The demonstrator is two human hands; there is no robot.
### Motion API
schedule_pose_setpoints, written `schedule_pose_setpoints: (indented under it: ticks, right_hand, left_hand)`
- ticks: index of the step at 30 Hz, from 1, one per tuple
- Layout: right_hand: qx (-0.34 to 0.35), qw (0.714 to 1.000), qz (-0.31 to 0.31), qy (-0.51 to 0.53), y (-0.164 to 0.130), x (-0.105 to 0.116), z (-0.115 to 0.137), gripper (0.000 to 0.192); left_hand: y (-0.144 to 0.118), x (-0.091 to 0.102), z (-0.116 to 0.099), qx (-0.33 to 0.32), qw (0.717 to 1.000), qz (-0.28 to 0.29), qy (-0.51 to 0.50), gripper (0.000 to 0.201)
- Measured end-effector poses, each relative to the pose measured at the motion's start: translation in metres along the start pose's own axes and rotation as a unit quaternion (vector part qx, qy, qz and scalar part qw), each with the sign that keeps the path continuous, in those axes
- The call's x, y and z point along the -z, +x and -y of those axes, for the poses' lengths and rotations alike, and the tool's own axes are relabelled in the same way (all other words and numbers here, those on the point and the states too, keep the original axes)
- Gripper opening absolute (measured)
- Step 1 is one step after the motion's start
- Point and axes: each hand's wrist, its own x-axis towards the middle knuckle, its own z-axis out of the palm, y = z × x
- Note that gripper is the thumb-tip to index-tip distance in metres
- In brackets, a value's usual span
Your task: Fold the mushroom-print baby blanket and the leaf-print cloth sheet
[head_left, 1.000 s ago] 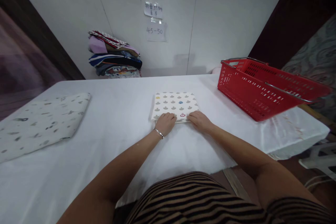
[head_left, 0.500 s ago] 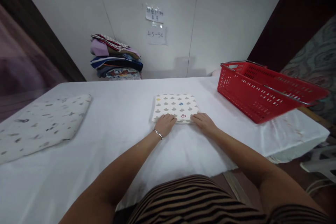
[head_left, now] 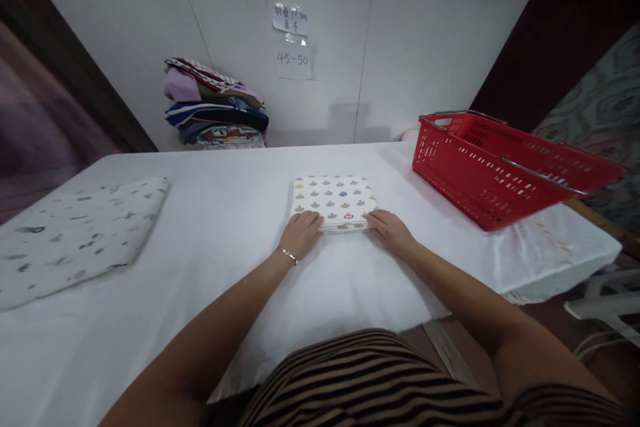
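The folded patterned cloth (head_left: 334, 201) lies flat at the centre of the white-covered bench (head_left: 225, 213). The left hand (head_left: 300, 235) and right hand (head_left: 393, 231) rest at its near corners, fingers (head_left: 311, 218) extended and loosely spread, gripping nothing. The red basket (head_left: 495, 167) stands right; its contents cannot be determined.

I see a white-covered worktop (head_left: 225, 213): folded patterned cloth (head_left: 333, 200) at centre, red basket (head_left: 500, 167) on the right, spotted pad (head_left: 75, 237) on the left, stacked fabrics (head_left: 215, 110) at the back.
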Motion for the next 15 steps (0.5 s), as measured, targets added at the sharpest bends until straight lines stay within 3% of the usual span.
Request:
schedule_pose_setpoints:
  ticks: [10,15]
  right_hand:
    - [0.007,0.995,0.058,0.076,-0.004,-0.001,-0.015,0.048]
    - [-0.011,0.997,0.045,0.059,-0.004,-0.012,-0.010,0.045]
  left_hand:
    - [-0.010,-0.005,0.018,0.012,0.999,0.048,0.000,0.038]
    - [-0.007,-0.007,0.027,0.043,0.998,0.055,0.012,0.049]
